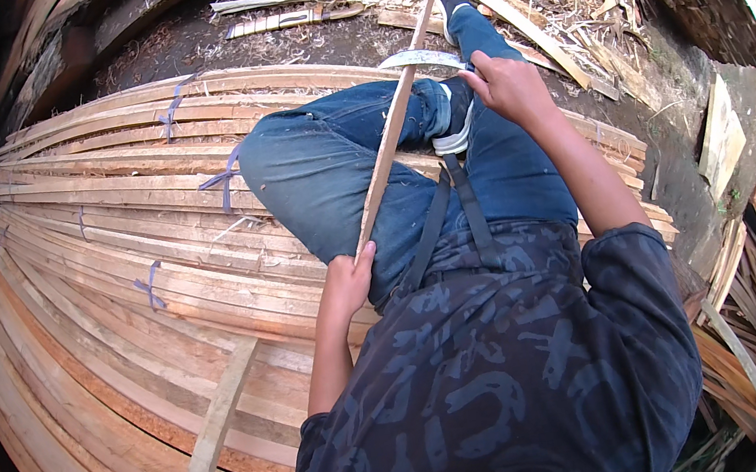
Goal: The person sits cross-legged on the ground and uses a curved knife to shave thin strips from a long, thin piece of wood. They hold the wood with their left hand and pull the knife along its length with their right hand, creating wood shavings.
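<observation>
My left hand (348, 284) is closed around the near end of a long wooden strip (391, 142). The strip slants across my lap and away past my feet. In my right hand (512, 87) is a knife with a pale, curved blade (427, 60); my fingers hide its handle. The blade crosses the strip beyond my knees and appears to touch it. My legs (319, 162) are folded in blue jeans, one foot stretched forward.
I sit on stacked wooden strips (181, 278), some bundled with purple ties (149, 287). A short loose slat (217, 432) lies across them. Ahead, shavings, offcuts (501, 11) and a banded, light wooden sheath-like piece (294, 19) litter the ground. Thin slats (753, 357) pile up at right.
</observation>
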Demonstrator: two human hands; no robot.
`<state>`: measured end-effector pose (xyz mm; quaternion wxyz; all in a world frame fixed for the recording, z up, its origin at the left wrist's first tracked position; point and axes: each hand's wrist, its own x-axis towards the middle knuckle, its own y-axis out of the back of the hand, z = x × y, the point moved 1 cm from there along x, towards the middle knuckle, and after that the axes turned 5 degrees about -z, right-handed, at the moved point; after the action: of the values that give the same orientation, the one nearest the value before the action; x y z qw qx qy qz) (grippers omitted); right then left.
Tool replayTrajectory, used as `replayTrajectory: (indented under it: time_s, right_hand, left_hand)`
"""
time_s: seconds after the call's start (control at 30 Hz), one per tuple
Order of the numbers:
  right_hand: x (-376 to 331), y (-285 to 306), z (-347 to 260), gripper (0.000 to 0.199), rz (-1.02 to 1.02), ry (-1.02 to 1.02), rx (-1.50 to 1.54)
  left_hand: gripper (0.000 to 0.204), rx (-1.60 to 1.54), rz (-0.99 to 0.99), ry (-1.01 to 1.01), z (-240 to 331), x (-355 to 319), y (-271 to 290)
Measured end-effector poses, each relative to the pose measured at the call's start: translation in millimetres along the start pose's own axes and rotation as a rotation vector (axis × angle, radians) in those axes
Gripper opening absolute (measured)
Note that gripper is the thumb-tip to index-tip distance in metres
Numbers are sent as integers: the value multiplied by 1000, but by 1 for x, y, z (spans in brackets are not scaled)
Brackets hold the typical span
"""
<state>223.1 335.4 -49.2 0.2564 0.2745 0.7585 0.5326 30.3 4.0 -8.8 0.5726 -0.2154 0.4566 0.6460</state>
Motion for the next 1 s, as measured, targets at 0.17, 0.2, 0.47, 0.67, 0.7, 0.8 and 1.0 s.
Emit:
replayTrajectory:
  time_s: [0.17, 0.2, 0.47, 0.67, 0.7, 0.8, 1.0]
  right_hand:
    - [21, -13, 7, 34, 21, 66, -56]
    - [24, -19, 7, 35, 38, 80, -59]
    - [45, -31, 14, 36, 23, 101, -107]
    - [56, -30, 55, 38, 49, -84, -115]
    - [56, -22, 55, 38, 40, -75, -106]
    - [45, -10, 42, 37, 31, -89, -11]
    - [19, 4, 9, 38, 52, -158, 149]
  left_hand:
    - [62, -78, -30, 9, -4, 3, 0]
    - [61, -119, -45, 15, -5, 3, -1]
    - [63, -205, -117, 91, -2, 3, 3]
    - [64, -196, -167, 136, 11, -2, 12]
    - [64, -193, -184, 133, 11, -1, 12]
    - [65, -209, -199, 117, 7, 1, 12]
    - [67, -123, -122, 54, -7, 7, 4]
